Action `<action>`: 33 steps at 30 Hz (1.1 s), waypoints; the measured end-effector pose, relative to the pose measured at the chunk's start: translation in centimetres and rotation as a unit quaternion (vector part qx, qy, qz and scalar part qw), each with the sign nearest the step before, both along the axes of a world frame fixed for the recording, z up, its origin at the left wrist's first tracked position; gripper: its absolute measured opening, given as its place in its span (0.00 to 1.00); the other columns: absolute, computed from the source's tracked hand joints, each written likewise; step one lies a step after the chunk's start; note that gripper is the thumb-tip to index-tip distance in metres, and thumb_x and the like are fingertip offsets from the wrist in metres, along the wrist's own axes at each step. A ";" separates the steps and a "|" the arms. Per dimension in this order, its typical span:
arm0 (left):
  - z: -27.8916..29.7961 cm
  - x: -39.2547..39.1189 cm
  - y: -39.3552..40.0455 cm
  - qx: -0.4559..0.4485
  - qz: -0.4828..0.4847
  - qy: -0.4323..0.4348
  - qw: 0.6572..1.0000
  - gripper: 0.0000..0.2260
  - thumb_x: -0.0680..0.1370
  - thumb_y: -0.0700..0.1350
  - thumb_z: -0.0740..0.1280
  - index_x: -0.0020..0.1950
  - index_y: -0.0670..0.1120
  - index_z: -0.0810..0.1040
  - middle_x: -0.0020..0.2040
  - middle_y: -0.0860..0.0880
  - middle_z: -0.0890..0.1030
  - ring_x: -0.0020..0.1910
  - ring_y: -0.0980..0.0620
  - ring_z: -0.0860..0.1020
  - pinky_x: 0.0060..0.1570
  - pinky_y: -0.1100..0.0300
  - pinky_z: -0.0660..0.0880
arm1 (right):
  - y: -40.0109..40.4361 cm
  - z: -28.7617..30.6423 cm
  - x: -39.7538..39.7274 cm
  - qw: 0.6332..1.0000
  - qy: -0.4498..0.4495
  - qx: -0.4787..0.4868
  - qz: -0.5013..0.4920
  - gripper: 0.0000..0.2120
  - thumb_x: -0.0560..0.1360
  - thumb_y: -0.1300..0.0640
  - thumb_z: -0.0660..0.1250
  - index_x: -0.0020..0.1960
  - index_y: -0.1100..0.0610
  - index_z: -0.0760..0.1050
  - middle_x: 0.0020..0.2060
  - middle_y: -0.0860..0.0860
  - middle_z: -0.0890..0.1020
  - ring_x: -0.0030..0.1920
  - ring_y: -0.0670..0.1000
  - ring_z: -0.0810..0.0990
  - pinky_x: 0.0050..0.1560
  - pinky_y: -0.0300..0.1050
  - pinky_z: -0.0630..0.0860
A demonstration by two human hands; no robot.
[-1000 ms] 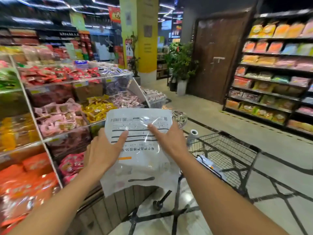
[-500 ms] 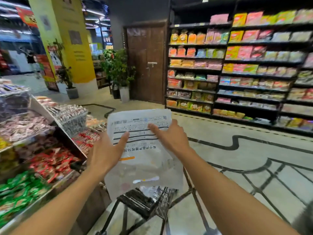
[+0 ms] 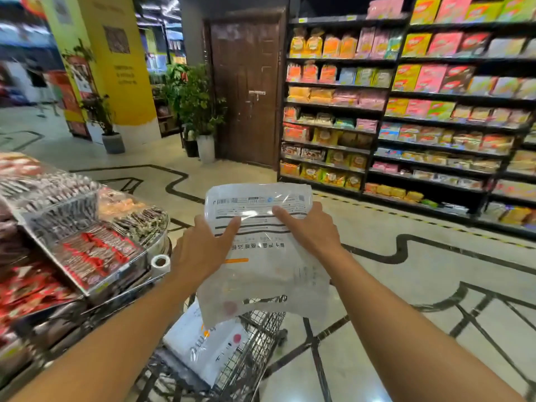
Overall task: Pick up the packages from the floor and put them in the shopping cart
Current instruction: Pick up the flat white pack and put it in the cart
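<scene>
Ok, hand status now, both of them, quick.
Left hand: holding the white package by its left edge, thumb on top.
Right hand: holding the same package by its right edge, above the shopping cart.

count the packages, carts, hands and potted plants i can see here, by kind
white packages: 2, one held in both hands, one lying in the cart
shopping cart: 1
hands: 2, left hand, right hand
potted plants: 2, one by the yellow pillar, one by the door
total: 7
</scene>
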State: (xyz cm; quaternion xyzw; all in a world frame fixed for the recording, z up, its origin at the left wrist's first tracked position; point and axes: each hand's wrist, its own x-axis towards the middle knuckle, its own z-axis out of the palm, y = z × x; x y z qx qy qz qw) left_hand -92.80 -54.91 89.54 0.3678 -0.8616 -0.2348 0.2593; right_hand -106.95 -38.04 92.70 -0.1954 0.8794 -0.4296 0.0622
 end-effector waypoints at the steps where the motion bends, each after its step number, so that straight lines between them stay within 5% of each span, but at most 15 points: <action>1: -0.5 -1.7 -0.8 -0.001 0.007 -0.003 1.000 0.45 0.66 0.83 0.49 0.63 0.48 0.73 0.48 0.47 0.83 0.46 0.42 0.81 0.47 0.46 0.79 | -0.8 -0.5 -1.7 1.000 0.006 -0.001 0.005 0.48 0.70 0.26 0.67 0.76 0.57 0.64 0.70 0.55 0.76 0.67 0.60 0.77 0.62 0.53 0.75; 13: -5.1 -17.3 -12.4 0.068 0.084 0.013 0.994 0.42 0.66 0.82 0.52 0.63 0.51 0.73 0.52 0.49 0.81 0.49 0.43 0.80 0.50 0.45 0.79 | -15.1 -4.4 -19.6 0.997 -0.002 0.029 0.077 0.44 0.70 0.27 0.69 0.71 0.58 0.69 0.59 0.54 0.80 0.60 0.58 0.81 0.52 0.48 0.74; 17: -7.6 -19.5 -15.6 0.085 0.108 0.025 0.990 0.40 0.68 0.81 0.53 0.66 0.53 0.72 0.54 0.51 0.81 0.51 0.46 0.80 0.50 0.47 0.79 | -19.9 -7.6 -23.5 0.991 0.017 0.019 0.133 0.45 0.61 0.16 0.63 0.62 0.50 0.78 0.50 0.45 0.85 0.50 0.50 0.85 0.50 0.49 0.81; 21: -11.4 -20.8 -17.5 0.117 0.163 0.014 0.980 0.41 0.69 0.79 0.55 0.72 0.53 0.66 0.65 0.48 0.78 0.62 0.41 0.78 0.56 0.43 0.77 | -24.3 -11.4 -26.1 0.976 0.024 0.015 0.216 0.34 0.67 0.20 0.64 0.62 0.41 0.78 0.52 0.40 0.85 0.51 0.43 0.84 0.53 0.50 0.81; 33: -26.4 -28.4 -17.6 0.308 0.367 -0.031 0.877 0.40 0.73 0.74 0.57 0.76 0.49 0.59 0.70 0.43 0.72 0.63 0.38 0.75 0.58 0.45 0.74 | -33.4 -28.2 -34.8 0.920 -0.036 0.108 0.374 0.37 0.69 0.22 0.64 0.69 0.45 0.68 0.61 0.45 0.80 0.60 0.50 0.80 0.58 0.56 0.79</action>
